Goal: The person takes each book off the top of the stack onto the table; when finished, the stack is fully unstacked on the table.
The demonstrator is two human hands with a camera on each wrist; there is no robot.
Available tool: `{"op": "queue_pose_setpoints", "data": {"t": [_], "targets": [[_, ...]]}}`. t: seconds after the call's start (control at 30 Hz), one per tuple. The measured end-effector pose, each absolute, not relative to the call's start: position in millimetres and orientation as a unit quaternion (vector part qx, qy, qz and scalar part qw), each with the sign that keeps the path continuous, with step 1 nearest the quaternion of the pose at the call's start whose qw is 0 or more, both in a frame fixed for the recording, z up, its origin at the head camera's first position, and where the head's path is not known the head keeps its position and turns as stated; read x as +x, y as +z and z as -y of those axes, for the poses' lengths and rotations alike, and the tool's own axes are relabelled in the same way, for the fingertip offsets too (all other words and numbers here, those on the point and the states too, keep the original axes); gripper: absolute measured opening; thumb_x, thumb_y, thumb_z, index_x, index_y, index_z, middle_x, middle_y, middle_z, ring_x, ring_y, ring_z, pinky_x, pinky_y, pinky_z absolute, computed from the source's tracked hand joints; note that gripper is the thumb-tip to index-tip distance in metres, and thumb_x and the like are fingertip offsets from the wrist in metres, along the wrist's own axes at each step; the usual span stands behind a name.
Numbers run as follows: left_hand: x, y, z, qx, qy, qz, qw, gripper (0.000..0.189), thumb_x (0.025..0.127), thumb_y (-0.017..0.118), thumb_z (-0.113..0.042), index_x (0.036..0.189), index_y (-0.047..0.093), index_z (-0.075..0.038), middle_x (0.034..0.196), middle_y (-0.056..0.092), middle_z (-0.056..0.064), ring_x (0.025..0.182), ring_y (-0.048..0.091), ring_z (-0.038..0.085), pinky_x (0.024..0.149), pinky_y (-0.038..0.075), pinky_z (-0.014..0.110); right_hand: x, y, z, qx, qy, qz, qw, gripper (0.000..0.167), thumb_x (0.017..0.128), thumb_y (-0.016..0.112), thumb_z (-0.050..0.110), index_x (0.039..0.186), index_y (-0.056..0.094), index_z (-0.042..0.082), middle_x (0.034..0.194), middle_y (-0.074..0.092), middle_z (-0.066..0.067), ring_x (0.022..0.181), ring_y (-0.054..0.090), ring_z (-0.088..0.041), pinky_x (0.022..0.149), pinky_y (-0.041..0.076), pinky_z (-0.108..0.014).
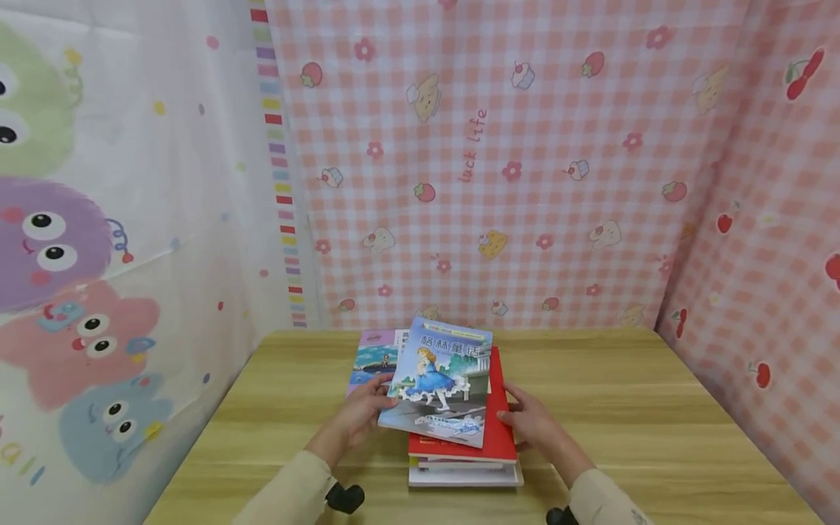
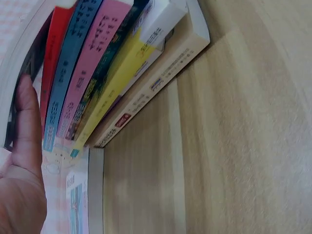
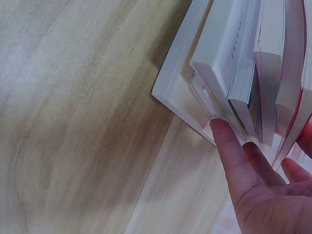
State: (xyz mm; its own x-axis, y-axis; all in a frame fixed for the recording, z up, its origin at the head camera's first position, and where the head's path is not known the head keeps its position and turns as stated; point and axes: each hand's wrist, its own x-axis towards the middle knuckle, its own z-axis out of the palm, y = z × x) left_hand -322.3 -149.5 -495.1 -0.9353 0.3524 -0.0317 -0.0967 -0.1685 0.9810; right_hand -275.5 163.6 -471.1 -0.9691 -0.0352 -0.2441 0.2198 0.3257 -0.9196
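Book stack [image 1: 459, 453] lies on table [image 1: 623, 408]; another book [image 1: 375, 359] behind it, leftward.

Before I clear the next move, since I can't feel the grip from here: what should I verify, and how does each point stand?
1. Left hand gripping the blue book: ok, holding its left edge.
2. Right hand at the stack: ok, touching its right side.
3. Blue book square over the red book: not ok, turned and overhanging at the left.
4. Near edges of the stack flush: not ok, they step out unevenly.
5. Blue book resting on the red book: cannot tell, their contact is hidden.
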Motion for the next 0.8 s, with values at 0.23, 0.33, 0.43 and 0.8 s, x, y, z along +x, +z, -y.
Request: {"op": "queue_pose_setpoints", "data": {"t": [0.23, 0.33, 0.43, 0.8], "targets": [[-327, -488, 166, 0.077, 0.774, -0.618, 0.117, 0.064, 0.094, 0.050, 0.008, 0.151, 0.023, 0.006, 0.118, 0.056, 0.009, 0.091, 0.063, 0.012, 0.076, 0.056, 0.027, -276, -473, -162, 0.061, -0.581, -0.804, 0.112, 0.065, 0.097, 0.059, 0.008, 0.155, 0.030, 0.010, 0.140, 0.041, -0.034, 0.102, 0.061, -0.038, 0.071, 0.058, -0.051], [-330, -482, 177, 0.070, 0.778, -0.616, 0.105, 0.064, 0.094, 0.050, 0.007, 0.152, 0.022, 0.005, 0.120, 0.055, 0.008, 0.092, 0.063, 0.011, 0.076, 0.055, 0.025, -277, -472, -164, 0.063, -0.586, -0.800, 0.112, 0.065, 0.098, 0.059, 0.008, 0.156, 0.029, 0.010, 0.141, 0.040, -0.034, 0.105, 0.059, -0.040, 0.072, 0.057, -0.053], [-335, -478, 191, 0.067, 0.779, -0.617, 0.090, 0.066, 0.094, 0.050, 0.007, 0.153, 0.020, 0.005, 0.122, 0.054, 0.008, 0.093, 0.062, 0.010, 0.077, 0.054, 0.024, -277, -471, -165, 0.064, -0.589, -0.798, 0.113, 0.065, 0.098, 0.058, 0.008, 0.156, 0.029, 0.009, 0.143, 0.039, -0.035, 0.109, 0.057, -0.042, 0.073, 0.057, -0.053], [-341, -465, 260, 0.041, 0.763, -0.643, 0.052, 0.063, 0.099, 0.047, 0.005, 0.154, 0.017, 0.002, 0.117, 0.053, -0.001, 0.089, 0.063, 0.007, 0.074, 0.054, 0.022, -278, -472, -165, 0.071, -0.586, -0.798, 0.118, 0.064, 0.098, 0.058, 0.008, 0.156, 0.029, 0.010, 0.141, 0.040, -0.035, 0.110, 0.056, -0.044, 0.073, 0.057, -0.055]]}}
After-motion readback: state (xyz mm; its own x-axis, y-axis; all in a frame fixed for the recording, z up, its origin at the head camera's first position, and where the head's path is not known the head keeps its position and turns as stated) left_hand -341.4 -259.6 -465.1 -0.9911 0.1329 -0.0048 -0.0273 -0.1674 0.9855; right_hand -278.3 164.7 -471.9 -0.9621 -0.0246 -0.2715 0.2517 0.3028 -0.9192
